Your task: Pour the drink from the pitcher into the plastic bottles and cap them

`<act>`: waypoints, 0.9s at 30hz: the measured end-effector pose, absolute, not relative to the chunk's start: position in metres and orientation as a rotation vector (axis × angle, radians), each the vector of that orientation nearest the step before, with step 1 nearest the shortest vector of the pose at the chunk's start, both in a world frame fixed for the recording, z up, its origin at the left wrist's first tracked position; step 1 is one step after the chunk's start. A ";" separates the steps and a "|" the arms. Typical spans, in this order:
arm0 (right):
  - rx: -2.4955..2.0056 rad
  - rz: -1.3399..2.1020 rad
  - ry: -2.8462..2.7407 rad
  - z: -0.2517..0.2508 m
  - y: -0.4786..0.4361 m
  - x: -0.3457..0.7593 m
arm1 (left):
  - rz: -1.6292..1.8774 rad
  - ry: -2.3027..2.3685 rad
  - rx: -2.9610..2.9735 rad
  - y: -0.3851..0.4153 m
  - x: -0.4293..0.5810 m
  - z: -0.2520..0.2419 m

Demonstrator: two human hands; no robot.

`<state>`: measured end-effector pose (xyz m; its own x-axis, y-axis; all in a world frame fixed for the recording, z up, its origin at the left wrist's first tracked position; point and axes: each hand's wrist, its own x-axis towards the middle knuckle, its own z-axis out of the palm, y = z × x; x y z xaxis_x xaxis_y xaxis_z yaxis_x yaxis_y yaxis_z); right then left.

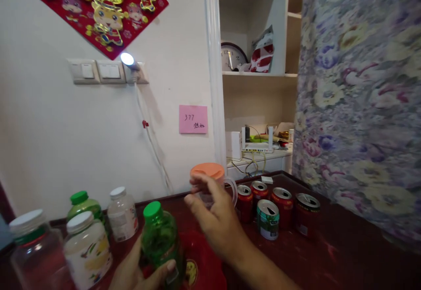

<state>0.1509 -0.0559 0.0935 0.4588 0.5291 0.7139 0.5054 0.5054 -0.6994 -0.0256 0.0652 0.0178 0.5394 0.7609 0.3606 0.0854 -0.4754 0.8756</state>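
The left hand [141,268] has its grip wrapped around a transparent green bottle with a bright green screw cap [161,233], held upright over the dark red counter [305,263]; its label is too blurred to read. Just beside it is a glossy red dish [208,261] with a golden emblem. The right hand's [219,220] grip is wide, thumb and fingers apart, in front of a clear plastic jug with an orange lid [208,169]; whether they touch, I cannot tell.

To the right stand four red metal drink cans [282,204] and one green metal can [268,220], their brands unreadable. To the left, a white-capped clear jar [87,255] carries a label with yellow fruit, its lettering illegible.

On the wall, a pink paper note [193,119] reads "377" above smaller handwritten characters. A dark-rimmed round clock [232,58] shows "12" and "2".
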 end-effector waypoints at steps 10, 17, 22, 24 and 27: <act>-1.265 -0.288 -1.023 0.110 -0.073 0.226 | 1.136 0.829 1.866 0.060 -0.036 0.055; -1.603 -0.162 -1.052 0.066 -0.047 0.270 | 1.093 0.746 1.806 0.076 -0.026 0.060; -1.589 0.063 -0.953 0.048 -0.033 0.275 | 1.046 0.735 1.857 0.084 -0.013 0.072; -1.530 0.113 -0.867 0.046 -0.028 0.274 | 1.043 0.746 1.888 0.087 -0.005 0.075; -1.446 0.135 -0.750 0.044 -0.021 0.271 | 1.045 0.720 1.848 0.093 0.008 0.072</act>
<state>0.2709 -0.0214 0.0444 0.7685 0.5146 0.3802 0.3493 0.1605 -0.9232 0.0080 0.0933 0.0724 0.4798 0.7948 0.3716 0.0644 -0.4544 0.8885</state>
